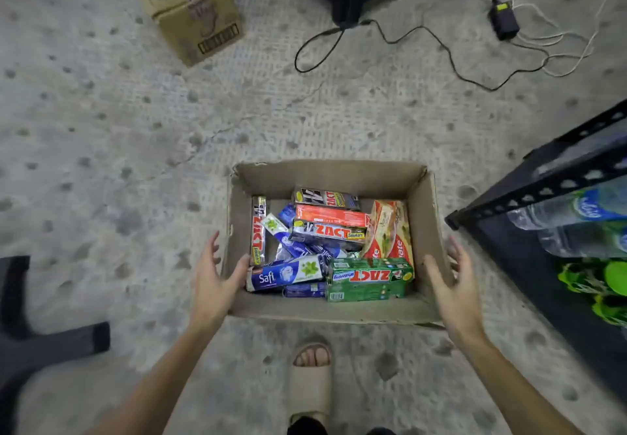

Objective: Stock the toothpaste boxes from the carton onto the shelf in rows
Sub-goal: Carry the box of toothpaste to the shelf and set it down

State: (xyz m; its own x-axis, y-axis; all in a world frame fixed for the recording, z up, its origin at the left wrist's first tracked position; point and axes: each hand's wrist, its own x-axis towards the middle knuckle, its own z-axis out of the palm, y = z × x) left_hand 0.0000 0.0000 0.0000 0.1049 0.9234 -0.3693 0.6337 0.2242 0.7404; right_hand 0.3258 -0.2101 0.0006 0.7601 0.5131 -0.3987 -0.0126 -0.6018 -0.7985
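Head view: open carton (pixel 334 311) on the floor, packed with toothpaste boxes (pixel 325 241) reading ZACT, ZACT Whitening (pixel 369 280), Safi (pixel 286 272), Smokers. Left hand (pixel 213 282) and right hand (pixel 454 290) flanking its sides, fingers spread, grasping nothing. Black shelf (pixel 543 190) just right, holding water bottles (pixel 573 217).

A single wide-angle view from the person's head looks steeply down at the floor (pixel 101 122), which bends at the frame edges. The open carton (pixel 334 311) sits at lower centre, near the camera, with both forearms entering from the bottom edge. A black shelf (pixel 543 183) crosses the right edge.
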